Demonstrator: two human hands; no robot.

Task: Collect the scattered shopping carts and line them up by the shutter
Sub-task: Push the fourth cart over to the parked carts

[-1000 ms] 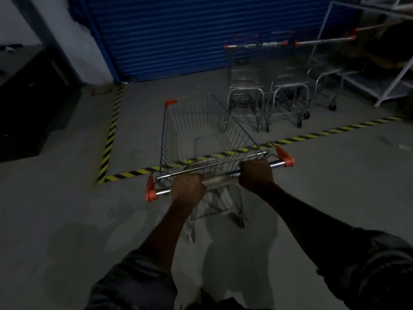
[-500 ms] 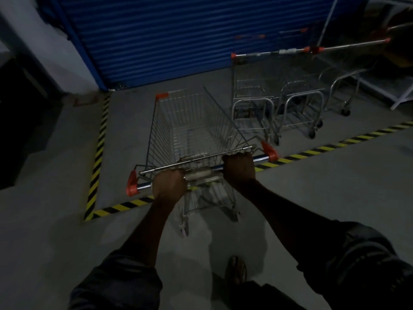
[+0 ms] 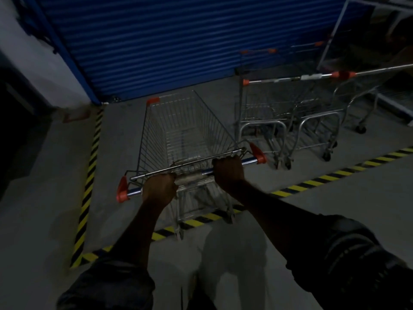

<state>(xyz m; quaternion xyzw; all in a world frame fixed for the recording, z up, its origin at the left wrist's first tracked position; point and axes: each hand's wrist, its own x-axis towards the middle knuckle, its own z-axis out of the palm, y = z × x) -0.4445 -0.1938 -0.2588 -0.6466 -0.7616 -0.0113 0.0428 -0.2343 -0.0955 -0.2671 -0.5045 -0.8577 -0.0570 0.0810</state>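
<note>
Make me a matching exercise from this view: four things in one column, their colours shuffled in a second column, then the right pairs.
Things
1. roller shutter
2. floor tape
3. handle end cap
4. shopping cart basket

Colours
A. orange
B. silver wire
C. blue
D. yellow and black stripes

Pairs: 1-C, 2-D, 3-A, 4-B
</note>
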